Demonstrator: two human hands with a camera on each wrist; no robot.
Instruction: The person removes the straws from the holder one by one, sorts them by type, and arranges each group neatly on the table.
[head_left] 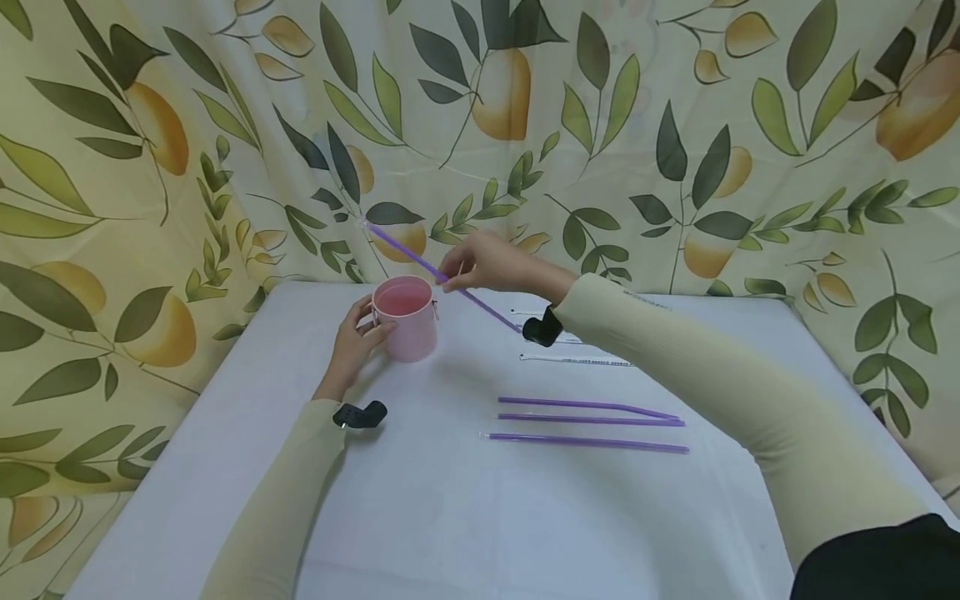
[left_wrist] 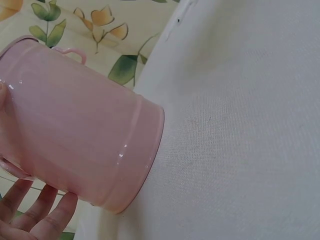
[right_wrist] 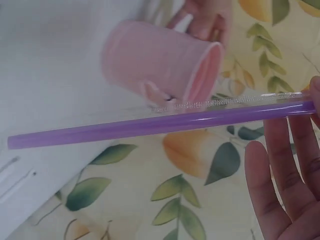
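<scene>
A small pink bucket [head_left: 411, 332] with side handles stands upright on the white-covered table, its mouth facing up. My left hand [head_left: 352, 346] grips it from the left, the thumb in front; in the left wrist view several fingers [left_wrist: 56, 217] touch its side. Above and to the right of the bucket, my right hand [head_left: 491, 262] pinches a purple straw [head_left: 401, 247] near its middle. The straw slants, its upper left end beyond the bucket's rim. Close up, the right wrist view shows this straw [right_wrist: 125, 129] inside a clear printed wrapper [right_wrist: 220, 102].
Three purple straws [head_left: 588, 442] lie side by side on the table [head_left: 480, 525], right of centre. Behind them are several thin clear or white strips with dark print [head_left: 577, 360], partly hidden by my right sleeve. A fruit-patterned curtain [head_left: 480, 167] hangs behind the table.
</scene>
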